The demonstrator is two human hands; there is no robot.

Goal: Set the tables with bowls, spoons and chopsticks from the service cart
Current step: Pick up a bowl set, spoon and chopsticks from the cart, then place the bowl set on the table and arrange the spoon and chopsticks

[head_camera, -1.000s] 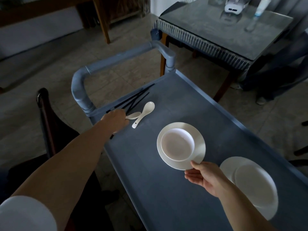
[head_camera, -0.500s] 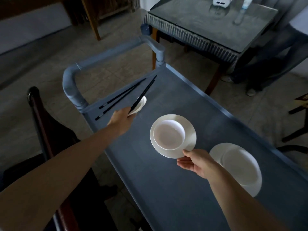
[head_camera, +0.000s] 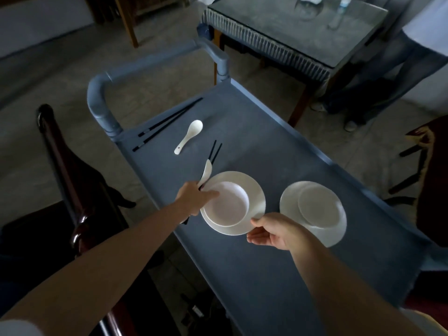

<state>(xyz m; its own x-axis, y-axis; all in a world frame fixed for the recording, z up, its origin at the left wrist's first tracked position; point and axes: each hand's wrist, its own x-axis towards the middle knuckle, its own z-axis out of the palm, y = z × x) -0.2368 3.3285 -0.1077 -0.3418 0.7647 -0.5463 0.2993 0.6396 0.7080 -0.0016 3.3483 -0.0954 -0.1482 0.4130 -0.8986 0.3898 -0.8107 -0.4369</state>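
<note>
My left hand (head_camera: 196,198) grips a white spoon (head_camera: 206,172) and a pair of black chopsticks (head_camera: 215,152) together, right at the left rim of a white bowl (head_camera: 226,206) that sits on a white plate (head_camera: 253,187). My right hand (head_camera: 274,232) pinches that plate's near right edge. A second bowl (head_camera: 316,204) on a plate (head_camera: 289,200) stands to the right. Another white spoon (head_camera: 190,135) and two more black chopsticks (head_camera: 169,122) lie further back on the blue-grey cart top (head_camera: 266,275).
The cart handle (head_camera: 150,61) arches at the far end. A glass-topped table (head_camera: 295,27) stands beyond it, with a person's legs (head_camera: 378,76) at its right. A dark wooden chair (head_camera: 63,170) is at my left, another chair (head_camera: 426,166) at the right.
My left hand has lifted one spoon and a pair of chopsticks from the far end and carried them toward me to the bowl. My right hand keeps hold of the plate.
</note>
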